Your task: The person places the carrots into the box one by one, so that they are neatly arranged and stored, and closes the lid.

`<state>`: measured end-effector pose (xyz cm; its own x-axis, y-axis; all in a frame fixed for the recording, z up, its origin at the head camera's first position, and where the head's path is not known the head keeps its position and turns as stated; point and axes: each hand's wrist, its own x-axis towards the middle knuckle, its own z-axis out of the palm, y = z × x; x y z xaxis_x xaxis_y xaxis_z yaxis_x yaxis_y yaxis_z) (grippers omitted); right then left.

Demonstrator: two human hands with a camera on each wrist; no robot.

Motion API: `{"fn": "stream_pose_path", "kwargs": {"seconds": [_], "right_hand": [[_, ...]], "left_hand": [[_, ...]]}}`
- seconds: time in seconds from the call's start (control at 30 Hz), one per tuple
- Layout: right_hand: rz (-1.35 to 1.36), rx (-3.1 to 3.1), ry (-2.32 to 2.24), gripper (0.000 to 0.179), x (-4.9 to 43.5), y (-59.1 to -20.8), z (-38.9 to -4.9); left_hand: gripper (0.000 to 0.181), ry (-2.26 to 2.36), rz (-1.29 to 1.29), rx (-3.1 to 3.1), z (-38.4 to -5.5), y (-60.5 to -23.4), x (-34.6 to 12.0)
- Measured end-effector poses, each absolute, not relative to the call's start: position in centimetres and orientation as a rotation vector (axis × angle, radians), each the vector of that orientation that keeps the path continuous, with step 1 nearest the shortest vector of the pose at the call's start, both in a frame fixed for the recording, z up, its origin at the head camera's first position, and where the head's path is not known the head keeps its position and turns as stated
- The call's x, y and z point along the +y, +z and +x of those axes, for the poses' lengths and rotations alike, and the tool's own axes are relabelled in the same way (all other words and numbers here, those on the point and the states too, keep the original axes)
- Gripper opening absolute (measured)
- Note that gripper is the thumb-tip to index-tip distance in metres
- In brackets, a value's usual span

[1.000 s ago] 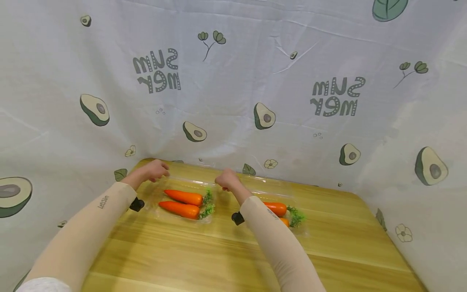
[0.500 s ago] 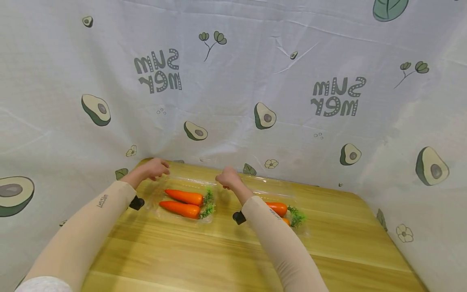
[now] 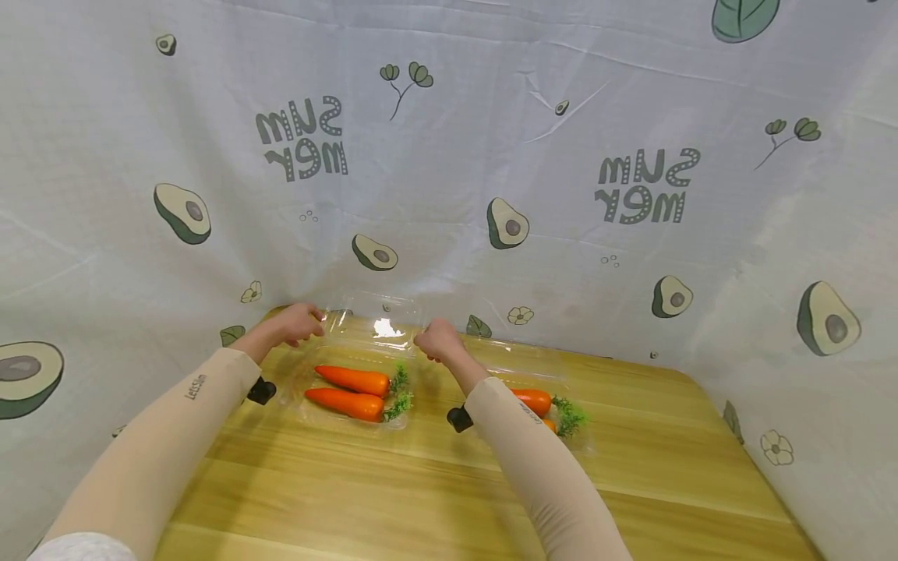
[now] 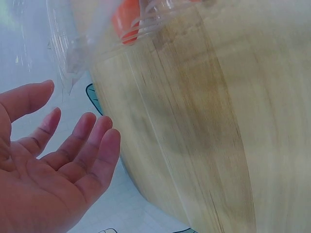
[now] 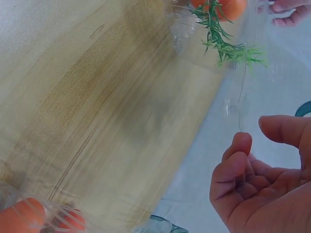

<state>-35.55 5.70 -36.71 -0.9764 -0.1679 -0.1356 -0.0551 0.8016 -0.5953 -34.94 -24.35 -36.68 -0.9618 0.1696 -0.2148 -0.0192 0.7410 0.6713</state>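
Note:
Two orange carrots (image 3: 351, 379) with green tops lie side by side in a clear plastic clamshell box (image 3: 403, 423) on the wooden table. Its transparent lid (image 3: 372, 329) stands tilted up behind them, catching a bright glare. My left hand (image 3: 298, 323) is at the lid's left edge; in the left wrist view, its fingers are loosely bent, thumb apart, with nothing between them. At the lid's right edge is my right hand (image 3: 440, 341). The right wrist view shows its fingers curled, thumb spread away, and the index fingertip right at the clear plastic edge.
A second clear box (image 3: 578, 446) with carrots (image 3: 536, 401) stands to the right, partly hidden by my right forearm. Behind the table (image 3: 393, 499) hangs a white curtain (image 3: 449, 156) printed with avocados. Black camera mounts (image 3: 459, 419) sit at my wrists.
The lid of the left box has swung up and now shows higher between my hands, with a glare on it. Both hands have stayed almost in place.

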Motion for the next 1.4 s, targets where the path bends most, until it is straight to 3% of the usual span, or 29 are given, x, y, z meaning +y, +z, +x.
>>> {"fn": "stream_pose_path", "kwargs": {"seconds": [0.53,1.0,1.4], "right_hand": [[-0.205,2.843,-0.927,0.049,5.8,-36.2,-35.3],[-0.199,2.810,-0.981,0.053,5.7,-35.8,-35.3],[-0.199,2.860,-0.972,0.033,6.2,-35.6,-35.4]], "left_hand": [[0.022,1.091,0.090,2.710,-34.8,-36.4,-24.2],[0.011,1.102,0.114,2.727,-35.1,-36.6,-24.4],[0.009,1.117,0.164,2.746,-35.1,-36.5,-24.4]]}}
